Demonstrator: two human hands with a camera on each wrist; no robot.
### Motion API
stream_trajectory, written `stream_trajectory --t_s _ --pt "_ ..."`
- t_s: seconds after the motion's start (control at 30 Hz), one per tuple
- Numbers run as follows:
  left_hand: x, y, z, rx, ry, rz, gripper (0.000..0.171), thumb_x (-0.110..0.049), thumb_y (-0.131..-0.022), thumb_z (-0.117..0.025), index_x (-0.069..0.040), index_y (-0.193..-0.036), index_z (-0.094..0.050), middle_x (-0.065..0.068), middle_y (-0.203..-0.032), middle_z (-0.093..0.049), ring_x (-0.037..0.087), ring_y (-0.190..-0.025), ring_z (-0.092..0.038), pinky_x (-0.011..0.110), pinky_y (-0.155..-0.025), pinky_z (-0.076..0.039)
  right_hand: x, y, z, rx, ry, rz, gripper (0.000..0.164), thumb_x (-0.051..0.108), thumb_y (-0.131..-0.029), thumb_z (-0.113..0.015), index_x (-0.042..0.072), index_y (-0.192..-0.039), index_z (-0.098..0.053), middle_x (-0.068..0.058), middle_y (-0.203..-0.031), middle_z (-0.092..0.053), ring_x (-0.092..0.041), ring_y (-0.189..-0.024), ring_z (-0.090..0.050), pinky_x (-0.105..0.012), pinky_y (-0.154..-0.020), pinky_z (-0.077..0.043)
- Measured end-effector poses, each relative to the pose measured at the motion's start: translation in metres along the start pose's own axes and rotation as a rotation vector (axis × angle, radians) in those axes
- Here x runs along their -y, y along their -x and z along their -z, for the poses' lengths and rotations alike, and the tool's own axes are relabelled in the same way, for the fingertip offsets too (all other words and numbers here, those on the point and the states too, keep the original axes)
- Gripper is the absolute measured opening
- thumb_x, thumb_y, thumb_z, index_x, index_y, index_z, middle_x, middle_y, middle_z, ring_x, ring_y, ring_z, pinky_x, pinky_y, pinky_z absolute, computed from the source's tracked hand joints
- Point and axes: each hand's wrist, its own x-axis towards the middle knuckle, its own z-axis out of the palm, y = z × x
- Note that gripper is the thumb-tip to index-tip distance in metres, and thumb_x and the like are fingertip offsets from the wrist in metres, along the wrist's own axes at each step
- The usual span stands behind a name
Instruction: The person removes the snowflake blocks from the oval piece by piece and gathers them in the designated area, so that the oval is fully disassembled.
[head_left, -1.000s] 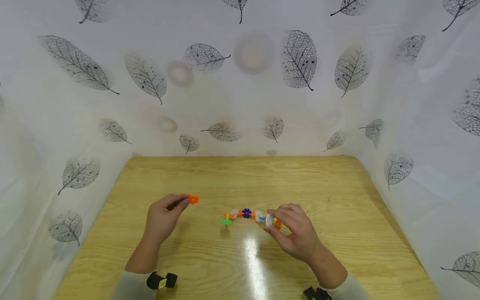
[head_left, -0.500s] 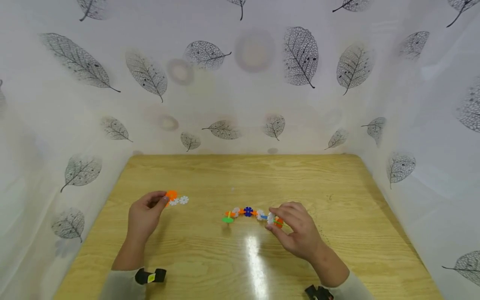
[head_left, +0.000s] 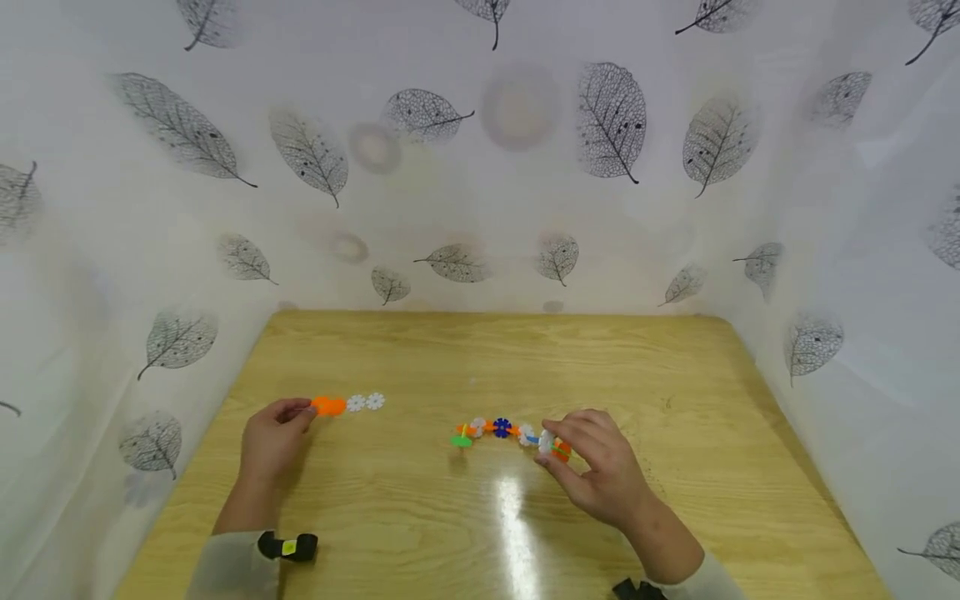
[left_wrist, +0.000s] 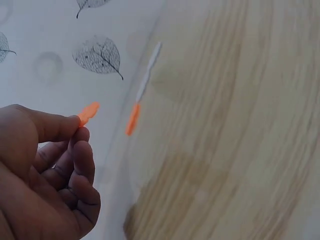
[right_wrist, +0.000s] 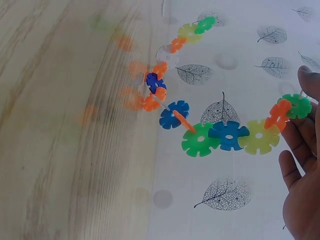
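Observation:
My left hand (head_left: 272, 442) is at the left of the table, pinching an orange flower-shaped interlocking disc (left_wrist: 89, 114) between thumb and index finger. Just beside that disc lies a second orange disc (left_wrist: 132, 120), in line with two white discs (head_left: 366, 402). Whether the two orange discs touch is unclear. With thumb and fingers, my right hand (head_left: 596, 467) holds one end of a chain of linked discs (head_left: 502, 428). Green, orange, yellow, blue and white pieces make up this chain (right_wrist: 229, 136), which curves away with a green disc (head_left: 461, 441) at its far end.
A wooden table (head_left: 487, 350) spans the work area. White curtains (head_left: 435, 192) with a leaf print stand behind it and at both sides. Black wrist straps (head_left: 288, 547) sit at the sleeves.
My left hand has moved left with its orange disc, past the white discs to the row's left end. The row has come into view. My right hand and the chain have stayed nearly still.

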Motion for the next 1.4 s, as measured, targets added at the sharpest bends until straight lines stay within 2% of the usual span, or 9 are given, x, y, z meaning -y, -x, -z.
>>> stream_trajectory --t_s 0.23,0.43,0.5,0.73,0.93,1.1,1.4 --pt "0.016 -0.009 0.005 -0.040 -0.084 0.059 0.037 -0.030 -0.101 -0.068 -0.002 -0.125 -0.071 0.016 -0.114 -0.072 0.022 -0.094 -0.065 0.023 -0.070 -0.050 0.000 -0.001 0.000 0.004 0.003 -0.004 0.038 0.031 -0.097 -0.076 -0.002 -0.115 -0.075 -0.004 -0.095 -0.076 -0.025 -0.088 -0.066 -0.036 -0.090 -0.047" --pt "0.018 -0.014 0.007 -0.025 -0.100 0.065 0.038 -0.027 -0.100 -0.069 0.002 -0.124 -0.070 0.020 -0.111 -0.073 0.018 -0.085 -0.068 0.025 -0.067 -0.050 0.001 0.000 0.000 0.014 0.004 -0.019 0.037 0.031 -0.098 -0.075 -0.001 -0.116 -0.075 -0.004 -0.095 -0.076 -0.025 -0.089 -0.065 -0.035 -0.091 -0.046" --pt "0.019 -0.016 0.007 -0.020 -0.114 0.061 0.038 -0.026 -0.100 -0.070 0.003 -0.124 -0.070 0.021 -0.110 -0.074 0.020 -0.086 -0.069 0.027 -0.068 -0.050 0.001 0.000 0.000 0.014 0.002 -0.019 0.037 0.031 -0.097 -0.075 -0.001 -0.116 -0.075 -0.004 -0.095 -0.076 -0.025 -0.089 -0.065 -0.035 -0.091 -0.046" --pt "0.021 -0.024 0.009 0.006 -0.180 0.054 0.040 -0.029 -0.100 -0.068 0.003 -0.124 -0.069 0.022 -0.113 -0.073 0.037 -0.099 -0.067 0.043 -0.079 -0.051 0.002 -0.002 -0.001 -0.010 -0.008 0.009 0.037 0.030 -0.096 -0.077 -0.002 -0.115 -0.075 -0.005 -0.092 -0.075 -0.026 -0.087 -0.065 -0.037 -0.086 -0.048" --pt "0.021 -0.027 0.011 0.040 -0.208 0.054 0.044 -0.032 -0.100 -0.069 0.004 -0.125 -0.069 0.024 -0.116 -0.071 0.041 -0.104 -0.065 0.052 -0.088 -0.050 0.003 -0.003 -0.003 -0.012 -0.008 0.012 0.037 0.030 -0.096 -0.077 -0.002 -0.114 -0.075 -0.005 -0.092 -0.075 -0.026 -0.086 -0.065 -0.038 -0.086 -0.049" --pt "0.022 -0.028 0.012 0.054 -0.225 0.051 0.044 -0.033 -0.100 -0.068 0.004 -0.124 -0.069 0.026 -0.121 -0.068 0.043 -0.108 -0.062 0.055 -0.091 -0.048 0.003 -0.002 -0.003 -0.008 -0.005 0.010 0.038 0.031 -0.096 -0.077 -0.002 -0.115 -0.075 -0.005 -0.092 -0.075 -0.026 -0.086 -0.066 -0.038 -0.087 -0.049" --pt "0.025 -0.029 0.010 0.038 -0.229 0.041 0.043 -0.032 -0.100 -0.068 0.004 -0.124 -0.069 0.024 -0.118 -0.070 0.041 -0.106 -0.063 0.052 -0.089 -0.049 0.004 -0.002 -0.002 -0.007 -0.001 0.008 0.038 0.031 -0.096 -0.077 -0.002 -0.116 -0.075 -0.004 -0.091 -0.075 -0.026 -0.086 -0.066 -0.038 -0.087 -0.049"
